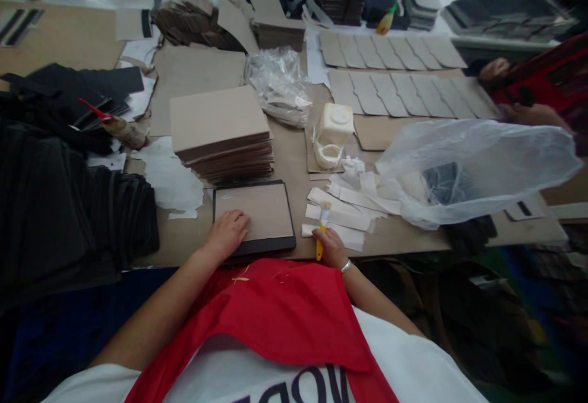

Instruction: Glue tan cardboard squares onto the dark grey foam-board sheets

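Note:
My left hand (pixel 228 231) lies with its fingers on a tan cardboard panel (pixel 266 210). Beneath that panel is a dark sheet (pixel 271 244), its edges showing as a border. In my right hand (pixel 331 248) is a paintbrush (pixel 320 234) with a yellow handle, bristles pointing away from me. White paper strips (pixel 340 214) lie in a loose fan just beyond that hand. A cut-open white plastic bottle (pixel 337 124) stands farther back, an open ring-shaped part toward me. Behind the panel rises a stack of cardboard sheets (pixel 220 124).
Dark fabric pieces (pixel 68 195) are heaped at the left, near a red-tipped glue bottle (pixel 122 127). A clear plastic bag (pixel 487 170) spreads over the right side. Rows of cardboard pieces (pixel 404 94) lie behind it, by another person's hand (pixel 535 115).

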Available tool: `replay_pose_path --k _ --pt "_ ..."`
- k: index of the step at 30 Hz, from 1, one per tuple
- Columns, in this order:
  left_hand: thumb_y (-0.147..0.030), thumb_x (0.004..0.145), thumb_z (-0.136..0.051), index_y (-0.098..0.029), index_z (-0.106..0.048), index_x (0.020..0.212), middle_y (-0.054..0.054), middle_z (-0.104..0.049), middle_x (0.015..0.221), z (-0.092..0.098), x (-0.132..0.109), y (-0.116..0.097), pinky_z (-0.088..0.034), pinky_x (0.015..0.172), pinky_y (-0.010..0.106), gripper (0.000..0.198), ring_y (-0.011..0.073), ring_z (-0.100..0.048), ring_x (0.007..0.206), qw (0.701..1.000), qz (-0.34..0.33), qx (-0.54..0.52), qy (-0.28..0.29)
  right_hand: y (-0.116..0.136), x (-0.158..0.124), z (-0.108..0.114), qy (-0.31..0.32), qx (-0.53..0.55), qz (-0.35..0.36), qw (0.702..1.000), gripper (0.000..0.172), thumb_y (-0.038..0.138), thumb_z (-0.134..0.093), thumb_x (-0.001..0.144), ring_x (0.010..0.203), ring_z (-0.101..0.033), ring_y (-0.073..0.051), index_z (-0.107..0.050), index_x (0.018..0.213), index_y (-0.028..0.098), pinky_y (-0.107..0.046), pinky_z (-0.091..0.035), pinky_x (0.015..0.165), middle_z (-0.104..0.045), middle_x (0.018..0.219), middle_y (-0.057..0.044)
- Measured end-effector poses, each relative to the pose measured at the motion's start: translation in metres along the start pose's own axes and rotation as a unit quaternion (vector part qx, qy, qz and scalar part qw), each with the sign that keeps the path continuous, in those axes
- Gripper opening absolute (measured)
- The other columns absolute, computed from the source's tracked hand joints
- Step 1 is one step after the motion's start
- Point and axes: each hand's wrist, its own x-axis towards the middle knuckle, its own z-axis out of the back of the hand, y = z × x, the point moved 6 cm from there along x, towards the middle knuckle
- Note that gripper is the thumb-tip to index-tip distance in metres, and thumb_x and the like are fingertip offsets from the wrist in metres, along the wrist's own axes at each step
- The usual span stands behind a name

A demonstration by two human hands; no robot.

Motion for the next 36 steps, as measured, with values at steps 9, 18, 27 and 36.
replay_pose_path --k 9,18,27,36 --pt "-0.012 0.079 -0.047 -0.017 -0.051 0.122 0.009 -0.053 0.123 -0.013 0.053 -0.09 -0.049 0.087 0.028 0.043 0.0133 -0.059 0.093 0.958 -0.095 -0.269 0.008 -0.012 0.017 0.028 -0.076 0.142 -0.122 0.979 0.021 0.031 -0.052 0.083 0.079 -0.063 -0.014 -0.055 0.099 0.018 -0.026 -0.049 0.074 -0.066 0.087 -0.005" --pt "-0.021 0.078 -0.054 -0.015 -0.067 0.086 0.007 -0.065 0.09 -0.016 0.085 -0.128 -0.047 0.082 0.029 0.016 0.0172 -0.059 0.088 0.956 -0.107 -0.268 0.044 0.02 0.031 0.06 -0.095 0.18 -0.054 0.977 0.023 0.032 -0.05 0.084 0.078 -0.063 -0.015 -0.044 0.103 0.02 -0.027 -0.05 0.073 -0.064 0.086 -0.005" --pt "-0.045 0.065 -0.063 -0.014 -0.061 0.074 -0.003 -0.054 0.057 -0.003 0.028 0.024 -0.042 0.047 0.019 0.032 0.0083 -0.05 0.05 0.768 0.223 -0.595 -0.082 0.041 0.082 0.034 -0.088 0.132 -0.011 0.987 0.025 0.025 -0.051 0.078 0.071 -0.062 -0.02 -0.043 0.102 0.021 -0.032 -0.049 0.063 -0.061 0.084 -0.005" --pt "-0.036 0.072 -0.055 -0.015 -0.066 0.083 -0.001 -0.062 0.061 0.005 0.017 0.091 -0.043 0.048 0.021 0.026 0.012 -0.056 0.053 0.838 0.274 -0.445 -0.158 0.081 0.139 0.003 -0.033 0.316 -0.094 0.944 0.035 0.028 -0.055 0.071 0.078 -0.058 -0.019 -0.039 0.102 0.022 -0.038 -0.048 0.074 -0.056 0.092 -0.005"
